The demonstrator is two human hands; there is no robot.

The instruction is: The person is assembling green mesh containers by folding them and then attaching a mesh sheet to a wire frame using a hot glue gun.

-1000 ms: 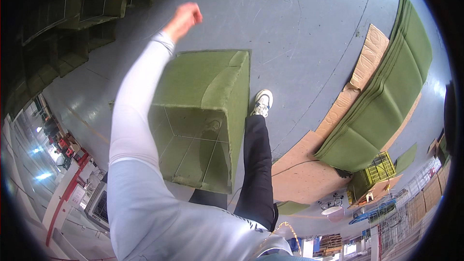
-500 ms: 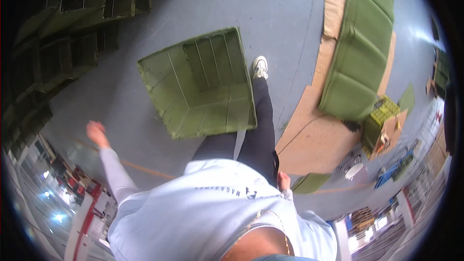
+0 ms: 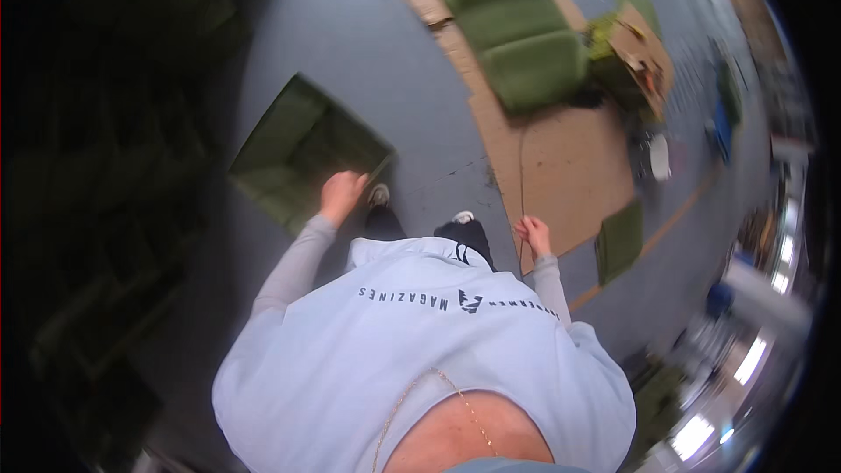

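Observation:
A green square box (image 3: 302, 136), its inside ribbed and shaded, is on the floor ahead and to the left. My left hand (image 3: 342, 196) overlaps its near edge in the picture; its fingers are curled in, and no grip on the rim shows, though touch cannot be told. My right hand (image 3: 533, 234) hangs at my right side, its fingers loosely bent with nothing seen in them. Below it on the floor spreads a brown cardboard sheet (image 3: 578, 171), creased by a dark line. A long green padded panel (image 3: 512, 35) rests on the cardboard's far part.
Stacked green boxes (image 3: 114, 149) fill the dark left side. To the right stands a yellow-green crate (image 3: 604, 48) with a cardboard piece (image 3: 639, 48) against it. A small green panel (image 3: 619, 243) lies close by, beside a white roundish object (image 3: 659, 157).
My view has swung right, so the green box shows farther left and smaller. My left hand has come inward from the far left, over the box's edge. My right hand has lifted forward.

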